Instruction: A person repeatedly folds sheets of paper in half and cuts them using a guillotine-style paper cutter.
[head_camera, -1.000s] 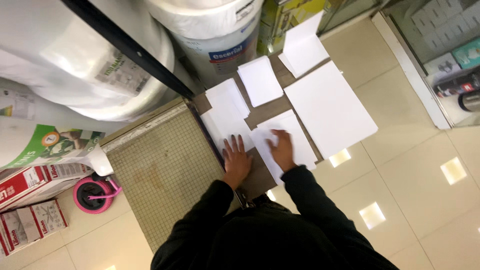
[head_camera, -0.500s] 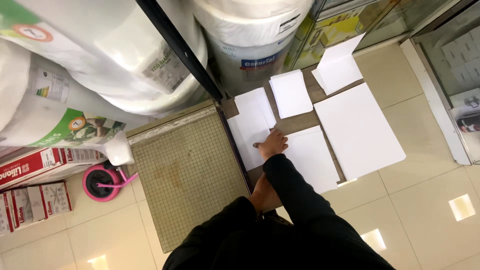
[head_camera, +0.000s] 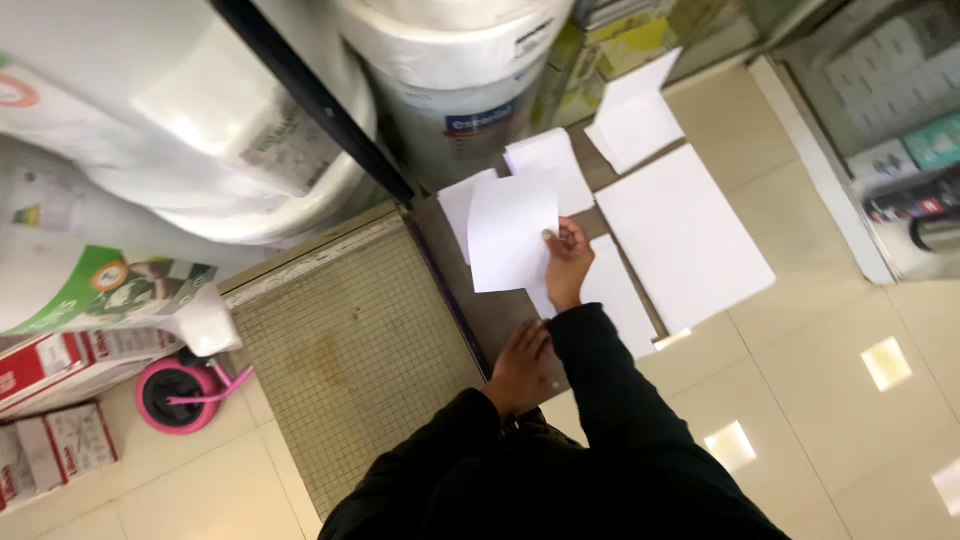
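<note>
A single white sheet of paper (head_camera: 512, 235) is held lifted above the brown board (head_camera: 500, 310) on the floor, just right of the gridded paper cutter (head_camera: 350, 350). It is pinched at its right edge by the right hand (head_camera: 568, 262), thumb and fingers pressed together on the paper. The left hand (head_camera: 520, 368) is laid flat, fingers spread, on the bare board nearer the body; nothing is held in it.

The sheet is judged very light and thin, limp rather than stiff: with only one edge gripped, some sag or curl can be expected, and it could be creased by a hard pinch or caught by a draught. A hold at the middle of a long edge, as shown, is judged the steadiest one-handed grip; a second hand on the opposite edge would keep it flat.

Other white sheets are laid around: two small pieces (head_camera: 550, 165) partly under the lifted sheet, a larger sheet (head_camera: 682, 235) to the right, another (head_camera: 635, 115) beyond it, and one (head_camera: 615, 300) beside the right forearm. Large white paper rolls (head_camera: 455, 80) are stood behind the cutter, and a pink tape dispenser (head_camera: 178, 392) is seen on the tiled floor (head_camera: 820, 400) to the left.
</note>
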